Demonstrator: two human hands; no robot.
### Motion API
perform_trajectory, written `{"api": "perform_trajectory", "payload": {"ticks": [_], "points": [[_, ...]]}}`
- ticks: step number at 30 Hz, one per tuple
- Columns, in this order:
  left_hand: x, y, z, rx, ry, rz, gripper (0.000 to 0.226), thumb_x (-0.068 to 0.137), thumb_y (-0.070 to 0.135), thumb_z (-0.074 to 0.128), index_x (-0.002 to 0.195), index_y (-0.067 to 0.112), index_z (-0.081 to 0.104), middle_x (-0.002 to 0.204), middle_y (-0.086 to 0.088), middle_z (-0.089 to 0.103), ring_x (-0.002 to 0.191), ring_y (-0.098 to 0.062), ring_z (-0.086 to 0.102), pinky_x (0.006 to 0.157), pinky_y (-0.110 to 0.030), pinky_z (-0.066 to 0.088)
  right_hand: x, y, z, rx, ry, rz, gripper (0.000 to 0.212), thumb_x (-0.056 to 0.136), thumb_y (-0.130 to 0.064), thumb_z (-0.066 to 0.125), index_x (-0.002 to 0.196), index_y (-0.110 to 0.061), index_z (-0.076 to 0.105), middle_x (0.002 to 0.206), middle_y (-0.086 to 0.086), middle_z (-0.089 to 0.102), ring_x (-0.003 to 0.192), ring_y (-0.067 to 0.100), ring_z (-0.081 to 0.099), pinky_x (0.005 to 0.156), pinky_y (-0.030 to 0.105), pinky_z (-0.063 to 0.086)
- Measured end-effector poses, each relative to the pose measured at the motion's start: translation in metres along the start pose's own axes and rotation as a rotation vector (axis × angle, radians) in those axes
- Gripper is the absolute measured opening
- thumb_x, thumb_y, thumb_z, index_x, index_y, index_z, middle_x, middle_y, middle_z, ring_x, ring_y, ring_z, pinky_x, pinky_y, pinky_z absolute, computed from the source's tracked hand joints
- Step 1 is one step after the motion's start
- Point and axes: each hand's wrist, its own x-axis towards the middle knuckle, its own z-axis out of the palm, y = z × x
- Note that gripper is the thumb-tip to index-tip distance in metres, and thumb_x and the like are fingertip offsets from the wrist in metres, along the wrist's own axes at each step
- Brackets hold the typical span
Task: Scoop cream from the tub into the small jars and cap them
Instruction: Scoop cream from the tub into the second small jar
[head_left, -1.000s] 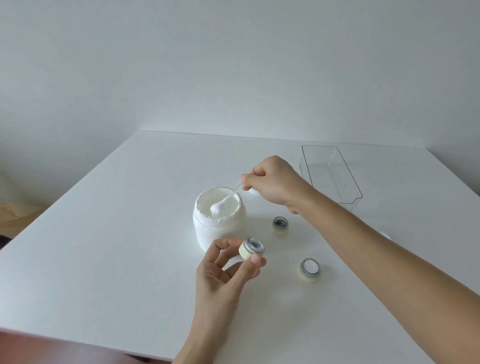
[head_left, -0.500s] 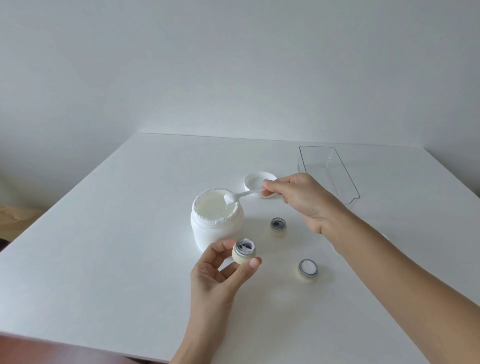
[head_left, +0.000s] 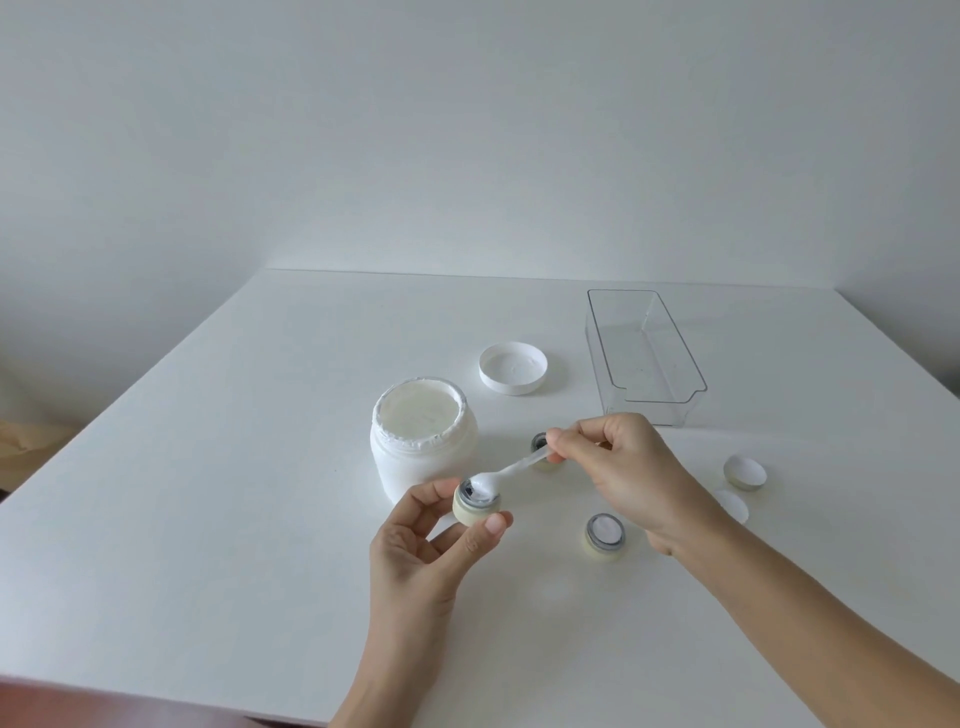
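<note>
A white tub (head_left: 422, 441) of cream stands open on the white table (head_left: 208, 493). My left hand (head_left: 421, 551) pinches a small cream-coloured jar (head_left: 475, 503) just in front of the tub. My right hand (head_left: 623, 473) pinches the handle of a small white spoon (head_left: 511, 472), whose bowl rests in that jar's mouth with cream on it. A second small jar (head_left: 603, 535) holding cream stands to the right on the table. A third jar (head_left: 543, 451) sits partly hidden behind my right fingers.
The tub's white lid (head_left: 513, 368) lies upturned behind the tub. A clear plastic bin (head_left: 644, 353) stands at the back right. Two small caps (head_left: 745, 472) (head_left: 732, 505) lie to the right of my right wrist.
My right hand lifted the spoon out of the tub and carried it forward to the jar in my left hand. The view shifted slightly.
</note>
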Motion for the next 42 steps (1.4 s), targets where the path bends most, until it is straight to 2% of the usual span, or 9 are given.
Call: {"api": "perform_trajectory", "payload": {"ticks": [5,9,12,17,23,26,30,35,42], "points": [[0.001,-0.001,-0.001,0.016,-0.004,-0.005,0.045,0.057,0.02,0.089,0.096,0.012,0.068,0.099,-0.008,0.076,0.088,-0.035,0.075,0.072,-0.025,0.057,-0.002,0.002,-0.011,-0.066,0.08,-0.064,0.03,0.086,-0.038,0.061,0.061,-0.023,0.07,0.047,-0.008,0.02,0.049,0.013,0.025,0.058,0.026,0.023],[0.0,-0.001,-0.001,0.008,-0.003,-0.014,0.039,0.058,0.023,0.089,0.092,0.018,0.071,0.091,-0.007,0.076,0.086,-0.033,0.075,0.072,-0.025,0.057,-0.006,0.001,-0.016,-0.008,0.172,-0.165,0.027,0.087,-0.036,0.061,0.064,-0.024,0.07,0.064,0.001,0.041,0.057,0.014,0.032,0.056,0.024,0.032],[0.0,0.0,0.0,0.01,-0.014,-0.028,0.034,0.056,0.028,0.09,0.085,0.023,0.074,0.085,-0.007,0.077,0.084,-0.029,0.075,0.073,-0.024,0.057,-0.015,0.001,-0.011,0.004,0.226,-0.308,0.02,0.088,-0.031,0.062,0.073,-0.022,0.071,0.087,-0.001,0.057,0.073,-0.002,0.045,0.065,0.006,0.035],[-0.001,0.002,0.001,0.014,-0.03,-0.039,0.031,0.055,0.03,0.09,0.082,0.023,0.075,0.082,-0.008,0.076,0.088,-0.03,0.075,0.072,-0.023,0.058,-0.025,0.008,0.001,-0.145,0.369,-0.611,0.021,0.09,-0.033,0.059,0.08,-0.02,0.071,0.089,-0.002,0.045,0.088,0.006,0.049,0.083,0.023,0.036],[-0.001,0.002,0.001,-0.012,-0.038,-0.062,0.039,0.052,0.037,0.094,0.083,0.02,0.077,0.084,-0.011,0.076,0.086,-0.029,0.075,0.07,-0.023,0.057,-0.029,0.021,-0.002,-0.413,0.483,-1.055,0.015,0.095,-0.031,0.054,0.088,-0.025,0.065,0.093,-0.004,0.037,0.081,0.014,0.042,0.084,0.027,0.028],[0.0,0.003,0.001,-0.016,-0.044,-0.065,0.048,0.048,0.042,0.095,0.085,0.019,0.077,0.085,-0.012,0.076,0.086,-0.028,0.076,0.07,-0.022,0.057,-0.03,0.029,-0.006,-0.492,0.507,-1.175,0.007,0.095,-0.032,0.057,0.097,-0.028,0.063,0.094,-0.003,0.039,0.08,0.018,0.043,0.083,0.03,0.028],[0.0,0.002,0.001,-0.017,-0.046,-0.07,0.036,0.054,0.033,0.092,0.084,0.019,0.077,0.084,-0.011,0.077,0.085,-0.028,0.076,0.069,-0.022,0.057,-0.031,0.033,-0.014,-0.493,0.531,-1.224,0.007,0.094,-0.03,0.059,0.099,-0.03,0.064,0.094,-0.003,0.04,0.081,0.016,0.043,0.079,0.031,0.029],[0.001,0.002,0.001,-0.017,-0.045,-0.053,0.047,0.046,0.045,0.096,0.082,0.021,0.077,0.084,-0.008,0.077,0.084,-0.026,0.076,0.068,-0.022,0.057,-0.034,0.034,-0.023,-0.48,0.54,-1.212,0.007,0.093,-0.029,0.059,0.098,-0.03,0.065,0.093,-0.003,0.04,0.082,0.013,0.041,0.079,0.031,0.029],[0.001,0.0,0.0,-0.038,-0.035,-0.049,0.028,0.058,0.029,0.09,0.082,0.024,0.076,0.086,-0.004,0.077,0.091,-0.033,0.075,0.071,-0.023,0.058,-0.028,0.019,-0.026,-0.319,0.62,-1.026,0.012,0.093,-0.031,0.057,0.087,-0.027,0.067,0.092,-0.005,0.039,0.079,0.008,0.04,0.078,0.03,0.03]]}}
